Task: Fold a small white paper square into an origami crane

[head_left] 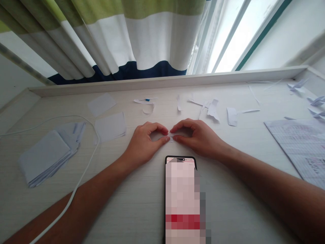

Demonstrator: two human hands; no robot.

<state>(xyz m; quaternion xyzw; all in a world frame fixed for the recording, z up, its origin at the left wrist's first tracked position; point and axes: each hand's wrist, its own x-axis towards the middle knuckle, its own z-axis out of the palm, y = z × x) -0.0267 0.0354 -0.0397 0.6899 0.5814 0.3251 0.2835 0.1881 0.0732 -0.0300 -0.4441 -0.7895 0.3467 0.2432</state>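
Observation:
A small piece of white paper [171, 138] lies at the fingertips of both hands, low over the white table [142, 200]. My left hand [142, 144] pinches its left side, thumb nearest me and fingers curved behind. From the right, my right hand [201, 139] pinches it the same way, so the two hands almost meet. Most of the paper is hidden by the fingers, and its folds are too small to make out. Just in front of the hands, a phone [181, 189] lies face up with its screen blurred out.
Left are a stack of paper squares [45, 157], loose sheets [111, 127] and a white cable [87, 166] across my left forearm. Paper scraps [213, 110] and a small blue item [147, 100] lie behind. Right are folded papers [317, 101] and a written sheet [299, 145]. A raised ledge [162, 82] borders the back.

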